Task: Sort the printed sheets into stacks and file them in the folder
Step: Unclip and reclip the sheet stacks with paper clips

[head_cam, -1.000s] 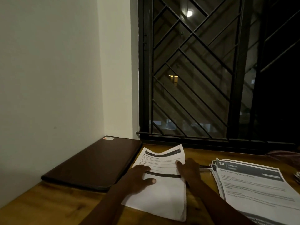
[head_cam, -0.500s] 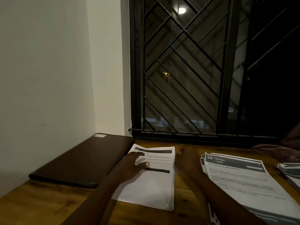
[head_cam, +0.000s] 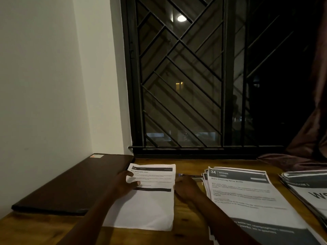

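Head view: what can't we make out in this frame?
- Sheet: body text too small and blurred to read; left edge partly hidden by the left hand.
- Right hand: fingers lost in the dark, grip unclear.
- Right stack: cut off by the right edge of the frame.
- Small object behind the right hand: too dim to identify.
- Folder: closed, contents hidden.
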Demonstrator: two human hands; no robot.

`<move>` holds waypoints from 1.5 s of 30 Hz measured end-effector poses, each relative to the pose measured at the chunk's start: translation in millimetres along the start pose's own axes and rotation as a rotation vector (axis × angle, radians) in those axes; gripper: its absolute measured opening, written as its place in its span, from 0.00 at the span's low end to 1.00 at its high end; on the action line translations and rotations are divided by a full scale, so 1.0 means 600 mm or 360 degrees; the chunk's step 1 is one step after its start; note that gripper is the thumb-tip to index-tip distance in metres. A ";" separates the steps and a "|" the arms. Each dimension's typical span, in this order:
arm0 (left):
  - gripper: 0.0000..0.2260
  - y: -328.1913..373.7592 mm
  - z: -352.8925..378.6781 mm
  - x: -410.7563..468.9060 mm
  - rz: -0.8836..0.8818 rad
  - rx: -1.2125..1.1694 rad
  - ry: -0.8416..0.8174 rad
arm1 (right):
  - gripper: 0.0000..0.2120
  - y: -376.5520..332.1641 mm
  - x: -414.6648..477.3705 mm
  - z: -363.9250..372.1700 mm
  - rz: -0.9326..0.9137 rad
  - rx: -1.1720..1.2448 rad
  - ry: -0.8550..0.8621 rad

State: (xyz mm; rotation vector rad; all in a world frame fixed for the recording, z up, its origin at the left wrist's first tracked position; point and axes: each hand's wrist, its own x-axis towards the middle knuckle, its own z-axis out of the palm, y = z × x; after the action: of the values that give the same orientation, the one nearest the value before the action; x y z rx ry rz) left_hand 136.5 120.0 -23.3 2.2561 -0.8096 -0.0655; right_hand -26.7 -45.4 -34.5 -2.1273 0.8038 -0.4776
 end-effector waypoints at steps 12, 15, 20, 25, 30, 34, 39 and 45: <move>0.17 0.097 0.031 -0.018 0.0303 -0.0073 0.0084 | 0.06 0.019 -0.007 -0.101 0.0036 0.0318 0.0467; 0.17 0.164 0.075 -0.036 0.0226 -0.0447 -0.0067 | 0.07 0.051 -0.015 -0.156 0.0062 0.0406 0.0559; 0.14 0.243 0.156 -0.059 -0.0109 -0.0983 -0.0577 | 0.13 0.143 -0.033 -0.267 0.0245 0.0151 0.0613; 0.14 0.290 0.204 -0.072 -0.0265 -0.1104 -0.0684 | 0.22 0.221 -0.058 -0.332 0.0431 -0.0434 0.0533; 0.06 0.329 0.215 -0.086 -0.0370 -0.1181 -0.0840 | 0.27 0.254 -0.075 -0.327 0.0442 -0.0562 0.0604; 0.13 0.326 0.238 -0.090 -0.0501 -0.1341 -0.0936 | 0.25 0.263 -0.079 -0.327 0.0395 -0.0420 0.0600; 0.13 0.324 0.272 -0.097 -0.0405 -0.1330 -0.0873 | 0.28 0.280 -0.082 -0.321 0.0326 -0.0203 0.0662; 0.14 0.336 0.214 -0.086 -0.0167 -0.1638 -0.0815 | 0.20 0.248 -0.101 -0.348 0.0146 0.1159 0.0106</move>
State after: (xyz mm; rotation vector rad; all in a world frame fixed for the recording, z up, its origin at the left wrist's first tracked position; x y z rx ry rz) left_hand -47.4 -38.9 4.4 1.2871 -0.6709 -0.9178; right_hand -246.4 -190.3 -27.9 -1.4021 0.6306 -0.6735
